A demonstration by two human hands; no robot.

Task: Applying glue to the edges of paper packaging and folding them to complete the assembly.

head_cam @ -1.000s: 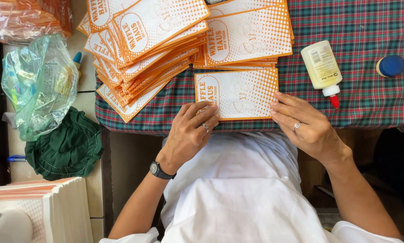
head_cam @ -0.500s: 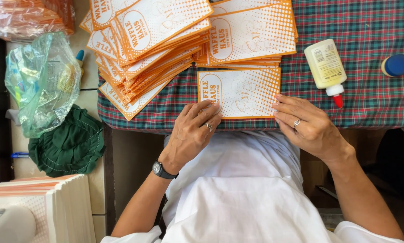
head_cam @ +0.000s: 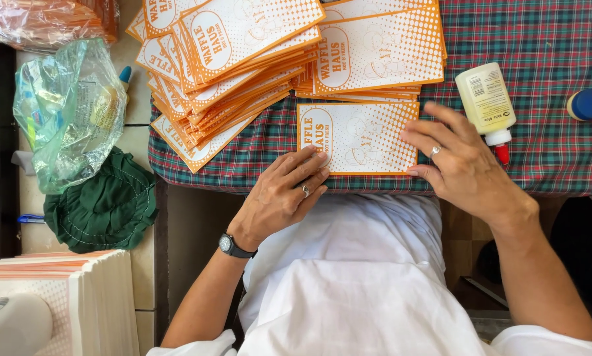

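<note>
A flat orange-and-white paper bag (head_cam: 365,135) lies on the plaid tablecloth (head_cam: 546,151) near the table's front edge. My left hand (head_cam: 286,191), with a ring and a wristwatch, presses its fingers on the bag's lower left corner. My right hand (head_cam: 457,161), also ringed, rests with spread fingers on the bag's right edge. Neither hand grips anything. Behind the bag sit a neat stack of the same bags (head_cam: 375,53) and a fanned, messy pile (head_cam: 223,72) to its left.
A white glue bottle with a red tip (head_cam: 487,105) lies right of my right hand, a blue cap (head_cam: 589,103) farther right. On the left stand a clear plastic bag (head_cam: 68,112), a green cloth (head_cam: 104,204) and a stack of white sheets (head_cam: 65,296).
Both hands have slid slightly along the bag, the right one spreading its fingers over the right edge. The bag stays in place.
</note>
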